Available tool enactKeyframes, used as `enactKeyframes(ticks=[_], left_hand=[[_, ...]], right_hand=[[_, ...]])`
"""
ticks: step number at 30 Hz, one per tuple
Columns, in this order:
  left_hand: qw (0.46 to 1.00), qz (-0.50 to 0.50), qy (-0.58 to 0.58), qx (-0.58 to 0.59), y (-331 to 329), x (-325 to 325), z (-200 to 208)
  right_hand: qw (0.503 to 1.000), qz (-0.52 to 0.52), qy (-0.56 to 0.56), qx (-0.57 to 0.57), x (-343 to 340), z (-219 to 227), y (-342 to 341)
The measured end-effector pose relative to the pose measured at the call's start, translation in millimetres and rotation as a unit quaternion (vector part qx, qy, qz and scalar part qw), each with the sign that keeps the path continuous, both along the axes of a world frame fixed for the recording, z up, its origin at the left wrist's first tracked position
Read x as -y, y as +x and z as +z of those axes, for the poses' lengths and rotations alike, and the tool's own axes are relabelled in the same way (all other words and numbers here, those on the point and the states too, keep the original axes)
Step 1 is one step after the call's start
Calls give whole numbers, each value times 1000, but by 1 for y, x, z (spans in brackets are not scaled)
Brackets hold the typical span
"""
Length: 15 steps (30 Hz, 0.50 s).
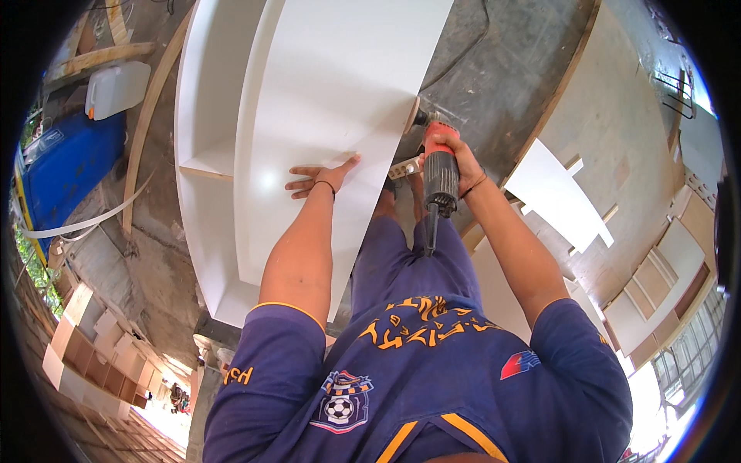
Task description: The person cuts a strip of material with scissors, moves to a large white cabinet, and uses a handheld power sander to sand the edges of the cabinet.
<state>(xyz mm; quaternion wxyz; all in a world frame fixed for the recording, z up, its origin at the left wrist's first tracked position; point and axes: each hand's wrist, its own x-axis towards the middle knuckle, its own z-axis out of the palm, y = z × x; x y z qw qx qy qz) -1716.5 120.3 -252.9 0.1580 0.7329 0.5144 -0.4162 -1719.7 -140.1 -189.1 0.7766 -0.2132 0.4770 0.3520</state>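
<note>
My left hand lies flat, fingers spread, on the white cabinet panel (standing on the concrete floor), while my right hand grips a red-and-black power tool, its disc against the panel's right edge.

A: what's the person wearing here?

B: dark blue short-sleeved sports jersey, thin yellow piping round the sleeve cuffs, orange lettering across the chest. Below that lettering, toward the left sleeve, sits a round crest with a football in it. Small red and blue patch near the right sleeve.

A: anything else?

B: matching blue shorts above the jersey, plus a thin dark band on each wrist.
</note>
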Motion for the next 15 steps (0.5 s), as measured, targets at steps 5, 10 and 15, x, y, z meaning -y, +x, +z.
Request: enactKeyframes(ticks=[5,10,15], left_hand=[[1000,1,-4,-4,3,3,-3],[1000,-14,1,-27,4,1,-3],[1000,1,8,-16,5,3,-6]], right_hand=[[1000,-10,-6,-23,15,-7,29],[1000,3,-28,-8,29,0,58],[998,7,-30,46,49,-5,91]])
